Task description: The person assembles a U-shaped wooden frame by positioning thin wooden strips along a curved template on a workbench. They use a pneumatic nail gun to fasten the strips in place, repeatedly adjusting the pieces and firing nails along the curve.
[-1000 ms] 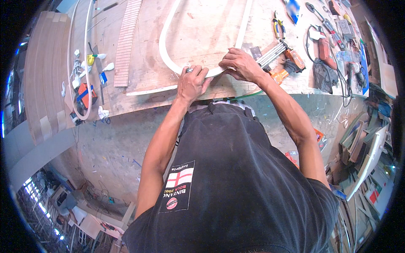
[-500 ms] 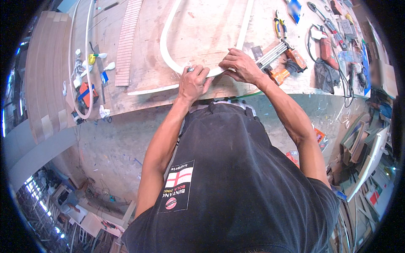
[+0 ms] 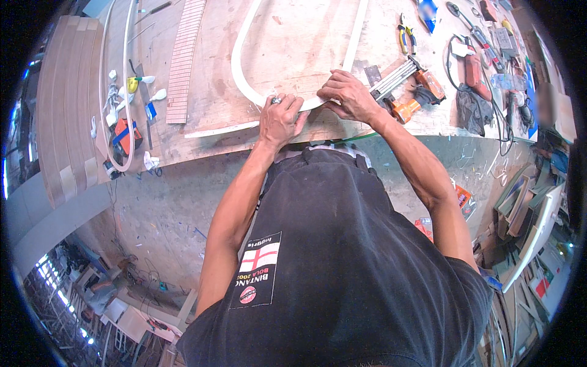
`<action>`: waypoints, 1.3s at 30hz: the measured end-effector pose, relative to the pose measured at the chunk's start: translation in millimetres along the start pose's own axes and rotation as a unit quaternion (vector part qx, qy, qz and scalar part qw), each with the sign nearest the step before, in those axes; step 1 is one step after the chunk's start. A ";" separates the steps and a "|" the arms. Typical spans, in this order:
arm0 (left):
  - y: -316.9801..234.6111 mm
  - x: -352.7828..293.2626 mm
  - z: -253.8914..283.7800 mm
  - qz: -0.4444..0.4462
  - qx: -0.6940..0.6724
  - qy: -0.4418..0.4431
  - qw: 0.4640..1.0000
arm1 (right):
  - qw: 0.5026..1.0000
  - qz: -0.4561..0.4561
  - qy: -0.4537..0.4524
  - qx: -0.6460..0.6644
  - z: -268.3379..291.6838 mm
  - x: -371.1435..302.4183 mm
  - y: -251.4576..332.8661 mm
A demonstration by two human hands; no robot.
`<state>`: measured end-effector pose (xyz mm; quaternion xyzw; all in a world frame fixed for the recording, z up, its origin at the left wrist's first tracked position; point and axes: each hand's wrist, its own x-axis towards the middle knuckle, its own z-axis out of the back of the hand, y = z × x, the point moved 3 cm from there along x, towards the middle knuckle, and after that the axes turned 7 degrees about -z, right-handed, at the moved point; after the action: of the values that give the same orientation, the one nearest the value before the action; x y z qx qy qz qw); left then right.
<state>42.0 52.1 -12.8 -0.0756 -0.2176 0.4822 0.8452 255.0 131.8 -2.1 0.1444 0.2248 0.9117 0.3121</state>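
Note:
A white U-shaped curved frame [image 3: 241, 76] lies on the wooden workbench, its bend toward me and its two arms running to the far edge. My left hand [image 3: 282, 118] is closed over the near part of the bend, a ring on one finger. To its right my right hand [image 3: 348, 95] pinches the same frame, fingers bent and the thumb side partly hidden. A thin white strip [image 3: 223, 131] stretches left from beneath my left hand along the bench's near edge. Whether it joins the frame is hidden by the hand.
Right of my hands lie an orange nail gun [image 3: 428, 85], pliers [image 3: 403, 38] and a red corded power tool [image 3: 476, 73]. On the left are a slotted wooden strip [image 3: 183, 67], another narrow white loop [image 3: 128, 116] and an orange tape measure [image 3: 126, 138]. The workbench [image 3: 214, 79] ends before my body.

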 end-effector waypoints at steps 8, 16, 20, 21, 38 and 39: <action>0.1 -0.9 -1.8 -0.009 0.006 -0.016 1.000 | 0.999 0.016 -0.030 -0.008 -2.1 -2.8 2.2; 0.2 -3.9 -4.5 -0.003 0.001 -0.012 1.000 | 0.999 0.009 -0.041 0.018 -4.4 -4.9 3.3; 0.1 -5.2 -4.0 -0.001 -0.003 -0.016 1.000 | 0.999 0.009 -0.042 0.019 -3.7 -4.4 5.3; 0.1 -5.3 -4.0 0.000 -0.008 -0.016 1.000 | 0.999 0.008 -0.039 0.018 -3.5 -4.4 5.5; -3.2 -10.4 -10.4 -0.019 0.033 -0.033 0.999 | 0.975 -0.132 -0.174 0.039 18.5 -42.1 -13.6; -3.1 -9.8 -10.2 -0.024 0.030 -0.039 0.998 | 0.945 -0.197 -0.258 0.031 19.9 -58.7 -32.6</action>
<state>44.6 43.0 -23.8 -0.0258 -0.2379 0.4709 0.8491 324.2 124.0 -8.6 0.3370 0.1888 0.7559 0.5286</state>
